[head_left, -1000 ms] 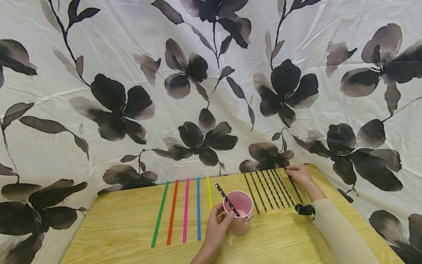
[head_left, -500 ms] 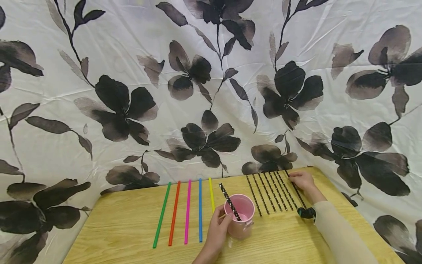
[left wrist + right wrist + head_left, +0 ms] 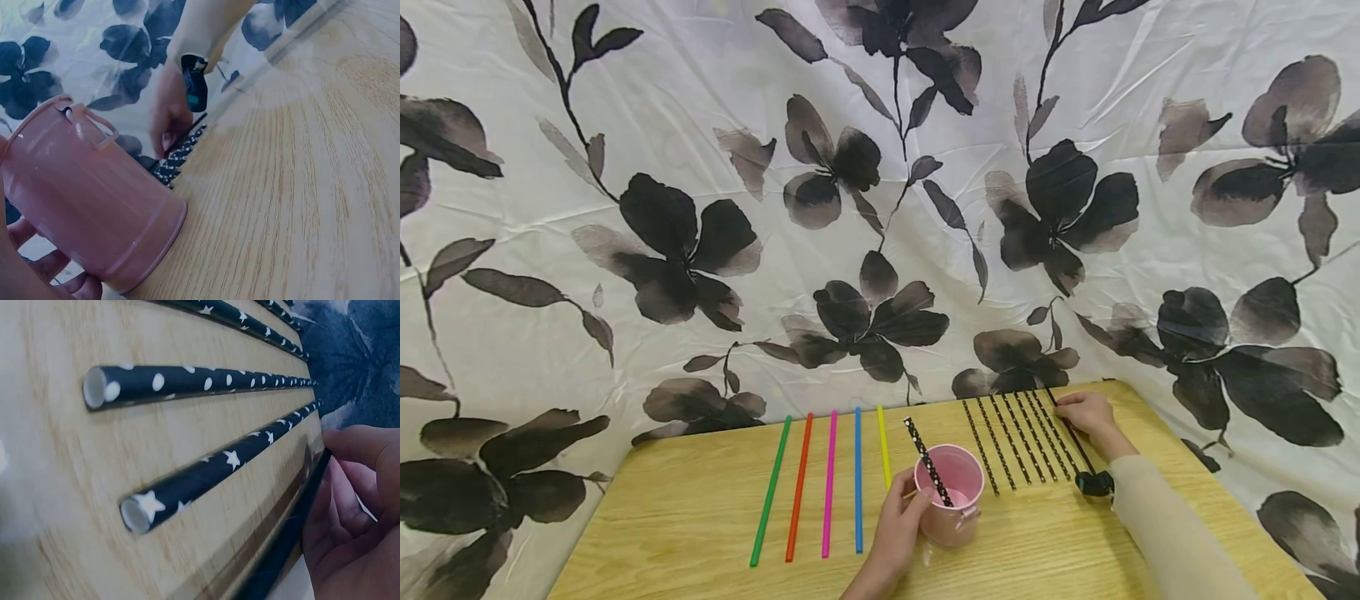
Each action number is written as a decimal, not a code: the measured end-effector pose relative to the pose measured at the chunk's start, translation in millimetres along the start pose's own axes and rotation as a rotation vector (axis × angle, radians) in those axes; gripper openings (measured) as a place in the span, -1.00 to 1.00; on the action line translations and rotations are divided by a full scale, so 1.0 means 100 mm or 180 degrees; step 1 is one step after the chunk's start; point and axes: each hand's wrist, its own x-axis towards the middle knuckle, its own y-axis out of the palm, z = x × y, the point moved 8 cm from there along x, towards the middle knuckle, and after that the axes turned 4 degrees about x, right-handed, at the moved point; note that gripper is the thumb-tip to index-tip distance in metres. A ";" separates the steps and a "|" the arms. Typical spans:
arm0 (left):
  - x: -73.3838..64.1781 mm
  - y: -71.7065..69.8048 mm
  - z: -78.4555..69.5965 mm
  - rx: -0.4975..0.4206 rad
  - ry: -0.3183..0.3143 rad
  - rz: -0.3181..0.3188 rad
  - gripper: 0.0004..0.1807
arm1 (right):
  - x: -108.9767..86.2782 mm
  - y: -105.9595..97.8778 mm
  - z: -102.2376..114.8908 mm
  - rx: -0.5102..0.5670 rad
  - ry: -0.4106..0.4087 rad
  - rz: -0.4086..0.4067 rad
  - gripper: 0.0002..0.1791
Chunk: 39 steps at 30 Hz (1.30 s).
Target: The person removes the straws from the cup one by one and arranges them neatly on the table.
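My left hand [image 3: 897, 525] grips a small pink bucket [image 3: 951, 527] around its side, and a black straw with white dots [image 3: 928, 462] leans inside it. In the left wrist view the bucket [image 3: 87, 200] is tilted, with a handle loop near its rim. My right hand [image 3: 1090, 417] pinches a plain black straw [image 3: 1081, 442] near its far end, beside the right end of a row of patterned black straws [image 3: 1028, 442]. Seen from the right wrist, the plain straw [image 3: 287, 528] runs alongside a star-patterned straw [image 3: 231, 459], with a shadow between them; whether it touches the table cannot be told.
Green [image 3: 771, 492], red [image 3: 800, 487], pink [image 3: 830, 483], blue [image 3: 858, 479] and yellow [image 3: 884, 446] straws lie spaced apart on the left of the wooden table [image 3: 685, 500]. A floral cloth [image 3: 715, 350] hangs behind the table's back edge.
My right hand has lowered the plain black straw toward the table beside the row, then stays almost still. The left hand keeps hold of the bucket. The head view has shifted slightly.
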 end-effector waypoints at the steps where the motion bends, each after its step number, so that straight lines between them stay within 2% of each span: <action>1: 0.00 0.00 0.00 -0.0008 0.0000 0.0013 -0.54 | -0.01 0.00 0.01 -0.0036 -0.0017 -0.0004 -0.62; 13: 0.00 0.01 -0.01 -0.0039 0.0014 0.0063 -0.55 | 0.02 0.00 0.03 -0.0249 -0.0173 -0.0026 -0.66; 29: 0.00 0.02 0.01 -0.0004 0.0000 0.0098 -0.58 | -0.02 -0.01 0.06 -0.0448 -0.0183 -0.0033 -0.68; 39: 0.01 0.01 -0.02 0.0045 0.0016 0.0091 -0.60 | 0.02 0.00 0.05 -0.0414 -0.0225 -0.0032 -0.69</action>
